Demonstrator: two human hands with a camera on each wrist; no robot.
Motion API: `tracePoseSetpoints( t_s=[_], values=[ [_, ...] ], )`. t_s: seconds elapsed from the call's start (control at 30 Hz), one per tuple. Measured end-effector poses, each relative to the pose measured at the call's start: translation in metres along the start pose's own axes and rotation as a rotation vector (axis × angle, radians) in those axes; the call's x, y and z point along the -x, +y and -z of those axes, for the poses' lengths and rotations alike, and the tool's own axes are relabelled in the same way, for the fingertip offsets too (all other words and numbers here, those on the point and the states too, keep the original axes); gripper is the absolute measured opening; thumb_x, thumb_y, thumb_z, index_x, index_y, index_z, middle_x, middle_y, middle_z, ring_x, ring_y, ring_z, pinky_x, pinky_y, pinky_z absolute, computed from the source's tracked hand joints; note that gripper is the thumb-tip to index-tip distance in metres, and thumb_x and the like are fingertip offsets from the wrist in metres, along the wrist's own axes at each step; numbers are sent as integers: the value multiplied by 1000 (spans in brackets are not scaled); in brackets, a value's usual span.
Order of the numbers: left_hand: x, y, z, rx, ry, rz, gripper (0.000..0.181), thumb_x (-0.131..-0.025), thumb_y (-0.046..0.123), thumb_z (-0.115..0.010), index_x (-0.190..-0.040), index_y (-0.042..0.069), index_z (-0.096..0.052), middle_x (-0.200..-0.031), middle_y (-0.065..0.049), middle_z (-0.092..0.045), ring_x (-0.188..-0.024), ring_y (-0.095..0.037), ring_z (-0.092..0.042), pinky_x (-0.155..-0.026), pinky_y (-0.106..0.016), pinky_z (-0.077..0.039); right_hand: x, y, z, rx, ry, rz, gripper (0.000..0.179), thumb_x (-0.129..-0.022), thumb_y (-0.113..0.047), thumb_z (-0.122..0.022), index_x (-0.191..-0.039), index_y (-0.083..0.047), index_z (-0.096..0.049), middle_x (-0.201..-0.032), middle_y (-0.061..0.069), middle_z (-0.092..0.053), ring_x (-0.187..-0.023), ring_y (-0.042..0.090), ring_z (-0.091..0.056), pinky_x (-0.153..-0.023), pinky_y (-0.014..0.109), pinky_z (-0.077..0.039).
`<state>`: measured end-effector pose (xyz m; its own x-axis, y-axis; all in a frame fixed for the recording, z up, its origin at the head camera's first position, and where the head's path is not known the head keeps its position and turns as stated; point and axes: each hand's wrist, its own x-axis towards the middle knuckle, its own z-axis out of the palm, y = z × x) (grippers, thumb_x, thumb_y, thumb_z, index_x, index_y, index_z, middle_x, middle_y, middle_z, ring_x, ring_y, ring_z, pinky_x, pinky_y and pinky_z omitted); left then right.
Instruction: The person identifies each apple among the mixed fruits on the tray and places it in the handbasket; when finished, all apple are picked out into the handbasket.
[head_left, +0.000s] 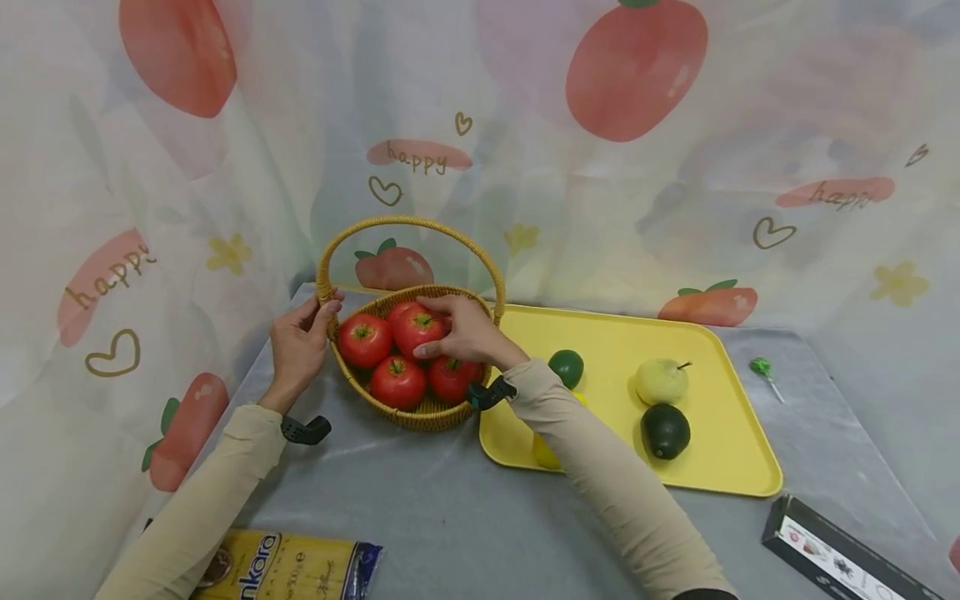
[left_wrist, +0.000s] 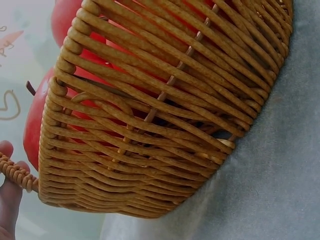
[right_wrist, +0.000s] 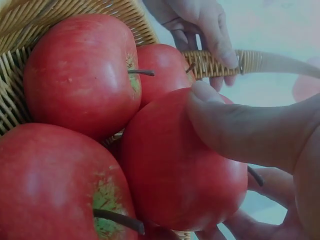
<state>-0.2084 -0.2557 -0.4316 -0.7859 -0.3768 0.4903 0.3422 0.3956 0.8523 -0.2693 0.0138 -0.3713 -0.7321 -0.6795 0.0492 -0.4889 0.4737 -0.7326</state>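
Note:
A wicker basket with a tall arched handle stands at the back left of the table, holding several red apples. At the left foot of the handle, my left hand pinches the woven cane between thumb and fingers. My right hand reaches into the basket from the right and grips one apple, thumb on one side and fingers round the other. That apple sits above its neighbours, against them in the right wrist view. The left wrist view shows the basket's woven side close up.
Right of the basket lies a yellow tray with a yellow-green pear, a dark avocado, a green fruit and a yellow fruit partly behind my sleeve. A lollipop, black box and pasta packet lie around.

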Motion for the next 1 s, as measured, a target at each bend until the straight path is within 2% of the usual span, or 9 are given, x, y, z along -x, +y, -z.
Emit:
tracePoseSetpoints(
  t_s=[0.13, 0.37, 0.57, 0.67, 0.77, 0.83, 0.9, 0.97, 1.0],
  values=[
    [0, -2, 1, 18, 3, -4, 28, -103, 10, -70, -130, 3, -76, -120, -19, -78, -99, 10, -68, -89, -7, -52, -1, -1, -1, 29, -16, 3, 84, -87, -24, -90, -158, -6, -50, -151, 11, -63, -136, 28, -59, -111, 43, -52],
    [1, 7, -3, 18, 5, -14, 29, -104, 3, -67, -131, -6, -72, -121, -28, -75, -99, 11, -68, -91, -6, -51, 1, 2, -1, 55, -26, 4, 85, -89, -27, -88, -161, -8, -46, -152, 11, -60, -136, 29, -59, -111, 45, -52],
    [-2, -2, 2, -10, -60, -8, 32, -105, 13, -69, -135, 3, -73, -124, -19, -77, -102, 14, -66, -90, -6, -50, 14, 4, 1, 120, -49, 74, 95, -91, -33, -84, -167, -6, -33, -165, 15, -45, -148, 34, -48, -118, 52, -45],
    [-4, -5, 12, -128, -136, -10, 33, -107, 24, -67, -134, 7, -74, -120, -16, -79, -96, 13, -65, -83, -6, -51, 27, 2, 6, 117, -39, 115, 95, -92, -34, -83, -168, -7, -31, -170, 14, -38, -154, 35, -40, -123, 55, -39],
    [-5, 0, 28, -293, -259, 9, 48, -110, 36, -60, -147, 6, -64, -124, -20, -77, -106, -13, -76, -90, -28, -61, 48, -3, 17, 100, -24, 161, 90, -94, -33, -82, -166, -7, -34, -169, 14, -39, -154, 36, -40, -123, 57, -38],
    [-3, 6, 42, -401, -326, 6, 56, -111, 40, -55, -155, 4, -55, -128, -23, -74, -108, -31, -77, -92, -45, -62, 66, -5, 26, 84, -15, 181, 84, -95, -32, -81, -164, -8, -39, -167, 14, -44, -151, 36, -45, -121, 57, -40],
    [-2, 11, 57, -488, -355, -22, 64, -112, 42, -53, -161, 2, -44, -135, -25, -70, -111, -47, -73, -93, -61, -58, 84, -5, 38, 98, 9, 202, 78, -97, -32, -80, -161, -8, -45, -162, 14, -50, -148, 34, -49, -120, 57, -42],
    [-1, 15, 74, -569, -344, -70, 64, -112, 41, -52, -161, 0, -43, -137, -26, -68, -104, -48, -74, -88, -63, -58, 104, 0, 51, 134, 43, 197, 72, -98, -33, -79, -160, -11, -48, -160, 12, -54, -146, 33, -52, -119, 56, -43],
    [0, 18, 82, -620, -328, -104, 63, -112, 40, -52, -159, -1, -45, -137, -26, -68, -95, -49, -74, -82, -63, -58, 113, 3, 58, 157, 66, 192, 70, -99, -33, -78, -159, -12, -50, -159, 11, -55, -146, 32, -53, -119, 56, -43]
  ],
)
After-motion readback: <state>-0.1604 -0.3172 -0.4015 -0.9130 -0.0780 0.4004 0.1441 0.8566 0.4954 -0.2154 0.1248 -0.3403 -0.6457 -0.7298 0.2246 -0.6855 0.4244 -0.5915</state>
